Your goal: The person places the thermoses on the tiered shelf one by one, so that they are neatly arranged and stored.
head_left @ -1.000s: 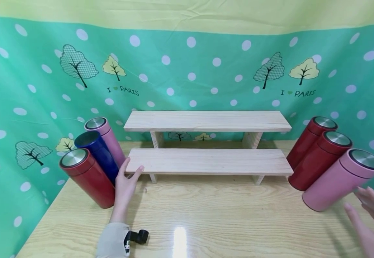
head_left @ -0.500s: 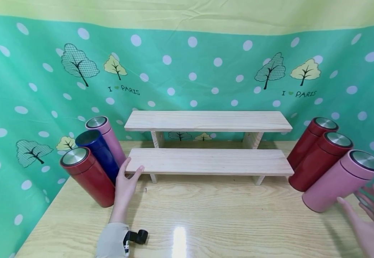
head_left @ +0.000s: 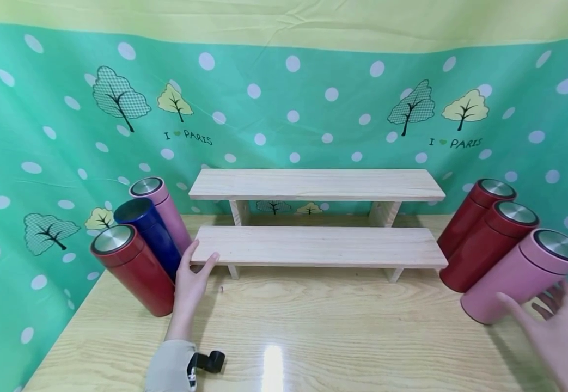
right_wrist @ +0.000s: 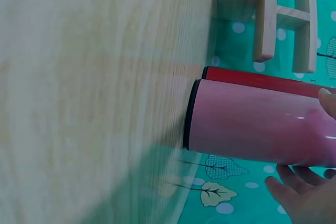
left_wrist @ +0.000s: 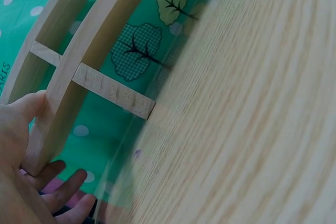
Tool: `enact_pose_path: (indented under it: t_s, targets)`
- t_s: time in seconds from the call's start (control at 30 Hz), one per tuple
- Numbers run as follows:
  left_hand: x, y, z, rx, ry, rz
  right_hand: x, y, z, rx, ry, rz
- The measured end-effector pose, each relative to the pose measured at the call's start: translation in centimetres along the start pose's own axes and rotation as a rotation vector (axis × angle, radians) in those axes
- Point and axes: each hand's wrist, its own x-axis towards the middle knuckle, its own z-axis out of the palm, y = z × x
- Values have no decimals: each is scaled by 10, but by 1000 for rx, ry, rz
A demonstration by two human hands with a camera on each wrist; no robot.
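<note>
In the head view my left hand (head_left: pixel 190 280) holds the left end of the lower wooden shelf board (head_left: pixel 313 246). The left wrist view shows the thumb (left_wrist: pixel 31 103) on one face of the board and the other fingers spread past its end. Around the pink thermos (head_left: pixel 519 277), my right hand (head_left: pixel 555 332) is spread, with the thumb in front and the fingers on the far side. Seen from the right wrist, fingertips (right_wrist: pixel 278 187) lie just off the flask's side, thumb overlapping its body. The pink thermos stands on the table.
Two red thermoses (head_left: pixel 496 245) stand behind the pink one. At left are a red thermos (head_left: pixel 141 280), a blue thermos (head_left: pixel 153 234) and another pink thermos (head_left: pixel 173 218). The upper shelf board (head_left: pixel 313 183) sits behind the lower one. A polka-dot curtain (head_left: pixel 284 109) hangs behind.
My right hand has moved left from the right edge to the pink thermos, thumb now in front of it. My left hand stays on the shelf, and the thermoses keep their places.
</note>
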Motion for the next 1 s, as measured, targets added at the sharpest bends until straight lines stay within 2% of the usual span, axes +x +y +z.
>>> enact_pose_path:
  t_s: [0.1, 0.33, 0.43, 0.73, 0.87, 1.0]
  targets:
    - [1, 0, 0, 3, -6, 0, 4, -1, 0, 2, -12, -24]
    - [-1, 0, -1, 18, -35, -1, 9, -1, 1, -55, -82, -7]
    - [-1, 0, -1, 11, -42, 10, 11, 2, 0, -64, -95, -28]
    - [1, 1, 1, -30, -49, 16, 10, 0, 4, -20, -58, -116]
    - [2, 2, 1, -44, -51, 7, 8, -1, 5, -31, -58, -107]
    - [1, 3, 1, -66, -48, -8, 5, -2, 6, -58, -73, -59]
